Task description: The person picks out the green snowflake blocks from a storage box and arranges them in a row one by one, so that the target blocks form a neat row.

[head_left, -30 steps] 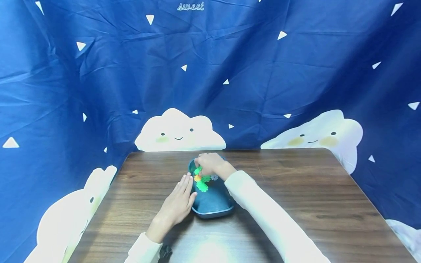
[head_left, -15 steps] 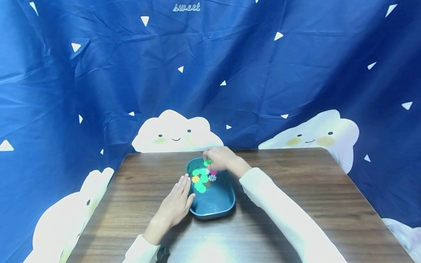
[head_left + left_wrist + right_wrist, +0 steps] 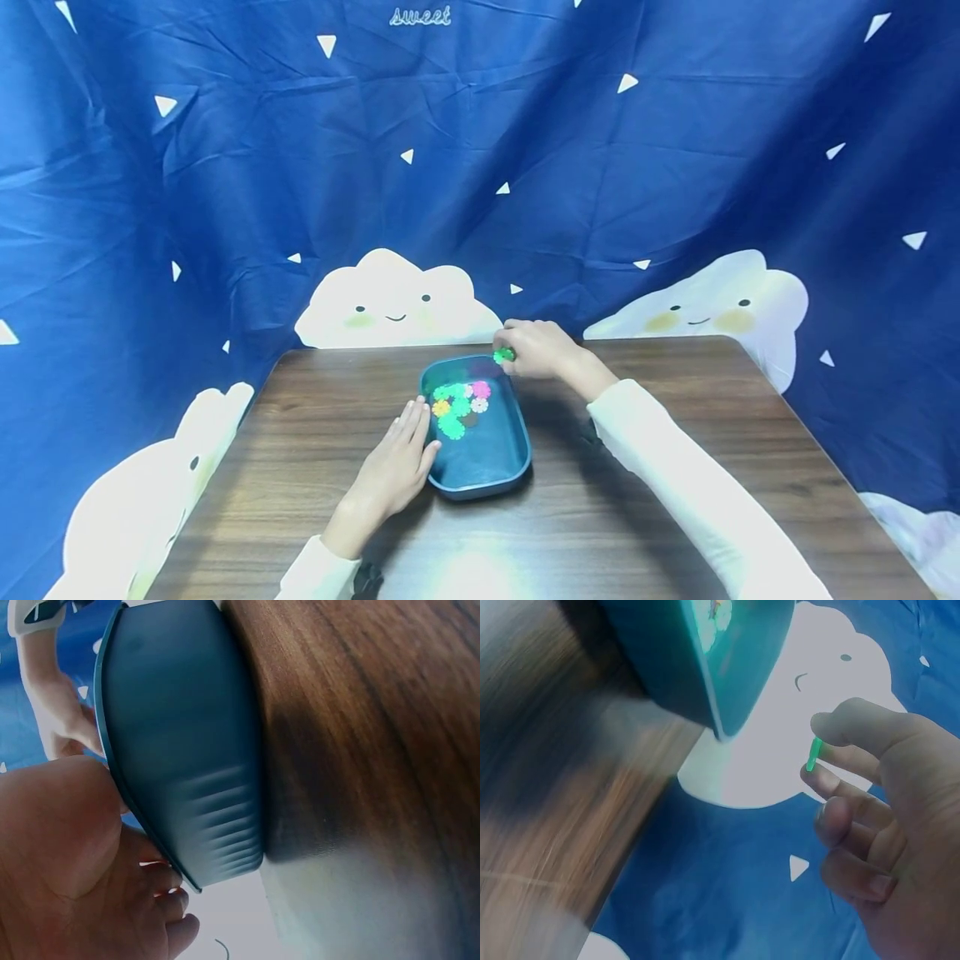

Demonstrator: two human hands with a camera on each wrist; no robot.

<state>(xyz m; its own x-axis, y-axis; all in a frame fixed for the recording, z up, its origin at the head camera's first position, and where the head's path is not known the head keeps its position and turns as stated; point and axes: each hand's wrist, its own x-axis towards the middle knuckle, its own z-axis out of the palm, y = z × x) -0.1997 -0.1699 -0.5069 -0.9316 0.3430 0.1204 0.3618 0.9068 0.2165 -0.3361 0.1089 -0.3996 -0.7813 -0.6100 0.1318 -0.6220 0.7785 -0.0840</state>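
Observation:
A dark teal rectangular bin (image 3: 487, 454) stands on the table. My left hand (image 3: 390, 462) lies along its left side with straight fingers touching the rim; the left wrist view shows these fingers at the bin's wall (image 3: 180, 712). Beyond the bin's far right corner, my right hand (image 3: 538, 348) is raised, its thumb and fingertips pinching a green flower-shaped plastic disc (image 3: 503, 356). Edge-on, that disc (image 3: 814, 754) appears thin in the right wrist view. Inside the bin lie several similar pieces: green discs (image 3: 452, 427), a pink one (image 3: 482, 389), a white one (image 3: 479, 405) and an orange-yellow one (image 3: 441, 408).
The brown wood-grain table (image 3: 675, 450) extends to both sides of the bin. Behind it hangs a blue curtain (image 3: 480, 167) with white triangles and smiling clouds. A bright glare (image 3: 476, 575) shows near the front edge.
My right hand has risen out of the bin and moved right past its far corner, carrying the green disc. The left hand stays at the bin's side. The head view has shifted slightly.

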